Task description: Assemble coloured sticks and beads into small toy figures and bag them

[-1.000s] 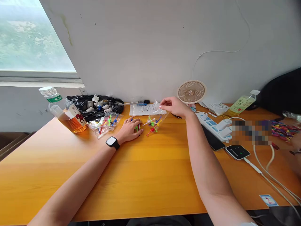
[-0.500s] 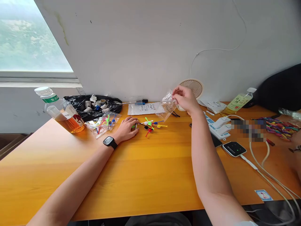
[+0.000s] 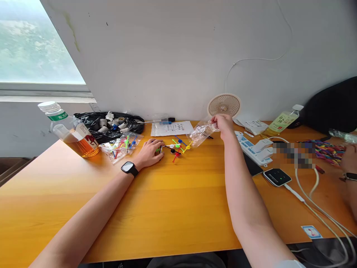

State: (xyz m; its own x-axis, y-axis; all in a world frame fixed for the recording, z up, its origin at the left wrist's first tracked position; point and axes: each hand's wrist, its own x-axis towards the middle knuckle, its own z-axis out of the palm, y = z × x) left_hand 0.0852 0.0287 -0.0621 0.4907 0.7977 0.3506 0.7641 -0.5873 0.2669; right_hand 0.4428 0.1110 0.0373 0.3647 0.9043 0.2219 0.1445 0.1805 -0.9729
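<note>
My left hand [image 3: 151,152], with a black watch on its wrist, lies on the table beside a cluster of small plastic arrow-shaped spinner pieces [image 3: 177,147] in red, yellow, blue, green, white and black. Its fingers are apart, and a bit of green and black shows between thumb and forefinger, partly hidden. Farther right and back, my right hand [image 3: 223,123] pinches the edge of a crinkled clear plastic bag [image 3: 201,133]. The bag hangs just over the table, behind and to the right of the pieces. A second clear bag [image 3: 118,148] of similar coloured pieces lies left of my left hand.
An amber drink bottle [image 3: 80,139] and a black plastic bag [image 3: 95,136] of grey parts stand at left. At back are a white packet [image 3: 175,128] and a fan [image 3: 224,105]. A power strip [image 3: 252,149], cables and another person's hand [image 3: 349,160] are at right.
My right hand has moved down and slightly right with the clear bag, uncovering more of the fan. The blue and yellow pieces have shifted; my left hand stays in place.
</note>
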